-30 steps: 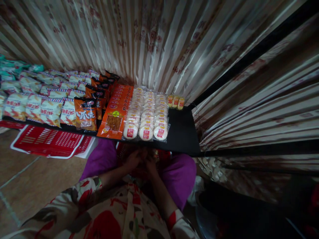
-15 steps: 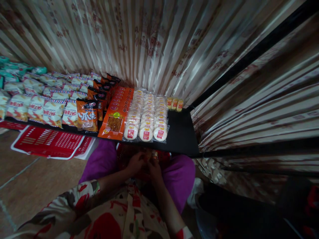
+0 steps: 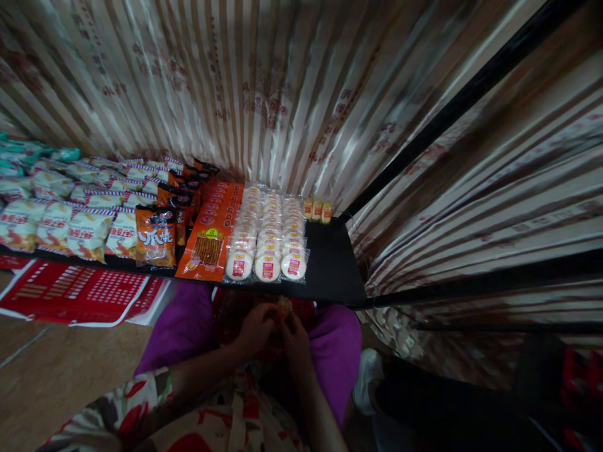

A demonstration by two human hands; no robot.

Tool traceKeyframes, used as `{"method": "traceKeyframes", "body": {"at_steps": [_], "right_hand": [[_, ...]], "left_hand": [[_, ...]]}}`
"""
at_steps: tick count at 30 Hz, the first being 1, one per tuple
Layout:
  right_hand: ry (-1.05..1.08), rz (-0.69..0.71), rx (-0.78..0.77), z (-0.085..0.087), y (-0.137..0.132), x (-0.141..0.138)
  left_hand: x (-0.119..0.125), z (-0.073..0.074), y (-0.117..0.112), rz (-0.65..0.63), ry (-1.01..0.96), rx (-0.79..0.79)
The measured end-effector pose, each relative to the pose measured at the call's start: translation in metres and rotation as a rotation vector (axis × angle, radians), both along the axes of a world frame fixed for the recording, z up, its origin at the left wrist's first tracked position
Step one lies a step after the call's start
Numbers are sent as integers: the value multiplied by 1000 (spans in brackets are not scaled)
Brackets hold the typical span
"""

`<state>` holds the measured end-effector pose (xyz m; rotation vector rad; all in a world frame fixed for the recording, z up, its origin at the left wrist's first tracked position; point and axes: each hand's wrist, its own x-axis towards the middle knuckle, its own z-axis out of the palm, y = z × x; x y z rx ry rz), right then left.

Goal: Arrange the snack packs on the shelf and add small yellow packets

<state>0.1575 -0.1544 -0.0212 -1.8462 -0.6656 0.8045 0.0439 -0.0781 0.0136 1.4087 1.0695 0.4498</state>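
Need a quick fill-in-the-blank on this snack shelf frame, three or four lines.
1. The round white crackers in clear packets lie in ___ columns on the black shelf.
2. The flat orange packets lie directly ___ of those crackers.
3. The left hand and right hand meet over ___ trousers.
4. The red plastic basket lies on the ___.
Missing words: three; left; purple; floor.

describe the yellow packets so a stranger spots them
Find the black shelf against the striped curtain. At the back right end of the round white cakes sit the yellow packets. Only they are small and yellow, three side by side.
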Motion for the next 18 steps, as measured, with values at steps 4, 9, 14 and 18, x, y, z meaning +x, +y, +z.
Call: {"method": "traceKeyframes", "body": {"at_steps": [4,9,14,18], "right_hand": [[-9,-34,19,11,1,8],[-40,-105,40,34,7,18],[-3,-133,82,55,16,30],[-22,-179,120,61,21,46]], "left_hand": [[6,12,0,-8,-89,6],[19,31,4,-51,-218,68],[40,37,7,-45,-289,206],[62,37,9,-55,-294,287]]}}
